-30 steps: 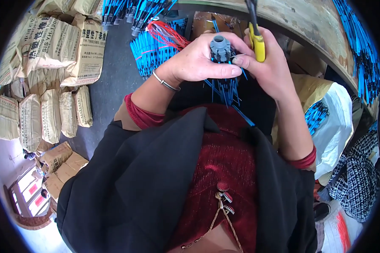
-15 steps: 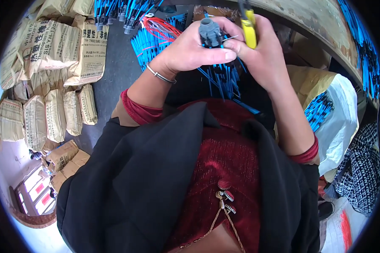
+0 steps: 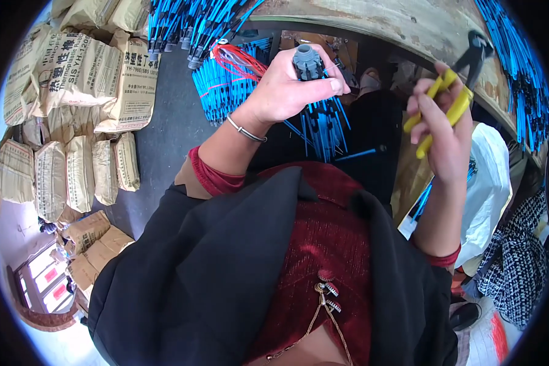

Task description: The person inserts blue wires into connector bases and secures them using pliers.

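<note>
My left hand (image 3: 287,91) is wrapped round the upper end of a bundle of thin blue and black rods (image 3: 323,131). Its grey ribbed top (image 3: 308,61) pokes up between thumb and fingers, while the rods fan out downward over my dark lap. Off to the right, my right hand (image 3: 451,160) holds a pair of end-cutting pincers (image 3: 460,107) by yellow handles. Their dark head points up and away, over the wooden tabletop. The pincers are apart from the bundle. A loose blue rod (image 3: 357,154) lies across my lap below the bundle.
A wooden table edge (image 3: 402,43) crosses the top. Blue rod bundles (image 3: 195,24) hang over it, with a tied stack (image 3: 222,91) and red wires (image 3: 238,60) beneath. Printed paper sacks (image 3: 73,79) pile up at left. A white sack (image 3: 485,189) stands right.
My right hand has drawn away to the right with the pincers, which now point up and right. The left hand keeps hold of the bundle in nearly the same place.
</note>
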The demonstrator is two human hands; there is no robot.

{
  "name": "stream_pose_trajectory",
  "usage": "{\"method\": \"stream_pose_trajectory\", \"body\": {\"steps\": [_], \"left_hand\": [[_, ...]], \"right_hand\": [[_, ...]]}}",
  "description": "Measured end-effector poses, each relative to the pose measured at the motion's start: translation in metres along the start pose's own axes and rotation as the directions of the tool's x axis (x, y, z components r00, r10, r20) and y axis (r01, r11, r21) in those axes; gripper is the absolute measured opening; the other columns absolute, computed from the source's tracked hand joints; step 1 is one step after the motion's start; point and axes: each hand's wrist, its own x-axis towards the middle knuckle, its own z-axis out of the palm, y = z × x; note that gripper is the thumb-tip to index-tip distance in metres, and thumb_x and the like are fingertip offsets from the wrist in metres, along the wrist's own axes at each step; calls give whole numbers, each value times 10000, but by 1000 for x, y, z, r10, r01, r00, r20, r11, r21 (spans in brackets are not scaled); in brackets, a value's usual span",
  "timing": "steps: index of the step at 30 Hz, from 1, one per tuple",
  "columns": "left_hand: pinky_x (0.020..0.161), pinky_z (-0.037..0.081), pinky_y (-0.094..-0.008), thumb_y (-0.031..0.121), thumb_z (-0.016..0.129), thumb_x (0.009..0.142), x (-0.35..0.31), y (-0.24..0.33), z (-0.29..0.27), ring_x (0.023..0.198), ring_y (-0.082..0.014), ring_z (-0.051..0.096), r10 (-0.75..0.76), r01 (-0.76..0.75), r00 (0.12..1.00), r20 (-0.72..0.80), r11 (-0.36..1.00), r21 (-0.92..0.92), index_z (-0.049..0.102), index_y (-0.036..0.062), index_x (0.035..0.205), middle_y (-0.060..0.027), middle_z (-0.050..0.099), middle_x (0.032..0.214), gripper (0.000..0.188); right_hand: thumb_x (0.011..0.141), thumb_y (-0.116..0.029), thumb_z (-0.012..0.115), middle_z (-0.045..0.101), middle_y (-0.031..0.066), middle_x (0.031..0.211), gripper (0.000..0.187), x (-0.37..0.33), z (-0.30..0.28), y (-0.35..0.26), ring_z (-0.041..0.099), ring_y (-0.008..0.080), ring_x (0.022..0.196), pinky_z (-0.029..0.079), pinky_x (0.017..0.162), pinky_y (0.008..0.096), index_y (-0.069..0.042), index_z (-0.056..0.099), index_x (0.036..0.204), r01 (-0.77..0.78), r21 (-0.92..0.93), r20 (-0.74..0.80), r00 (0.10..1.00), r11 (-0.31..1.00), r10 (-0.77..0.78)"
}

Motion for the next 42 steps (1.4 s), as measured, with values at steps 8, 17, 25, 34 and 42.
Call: {"method": "stream_pose_trajectory", "body": {"steps": [8,17,25,34,42], "left_hand": [[714,469,-282,61,749,668,1,12,13,764,-154,586,-76,71,996,44,993,98,543,30,864,-64,600,777,286],[637,433,-211,178,831,589,0,14,13,666,-50,515,24,-12,999,-32,944,330,582,41,811,13,589,718,361],[615,427,-218,209,832,600,1,11,16,651,-47,495,-4,10,1000,-28,970,242,594,34,815,21,572,697,365],[684,466,-234,111,811,622,2,15,22,721,-92,572,-76,53,996,55,942,332,611,9,907,-21,619,800,363],[682,467,-240,113,819,601,5,16,34,710,-99,574,-82,-6,914,398,977,215,631,3,894,-29,624,769,366]], "right_hand": [[674,10,618,466,103,1124,601,-8,-9,18,472,251,1037,403,916,407,-160,486,1235,495,-846,261,708,197,-656],[662,-5,613,456,53,1142,575,-8,2,6,430,273,1065,338,957,516,-302,569,1153,521,-830,520,593,-199,-615],[649,-2,623,463,74,1108,587,-24,15,11,451,285,1032,394,907,472,-234,559,1184,477,-878,409,705,-39,-579],[612,14,685,534,147,1075,635,-32,-9,-30,567,249,872,476,706,352,-105,520,1213,542,-822,506,836,174,-214],[616,-13,725,607,148,923,625,-33,-44,18,616,211,801,501,641,334,-5,463,1184,-531,-300,778,345,793,525]]}}
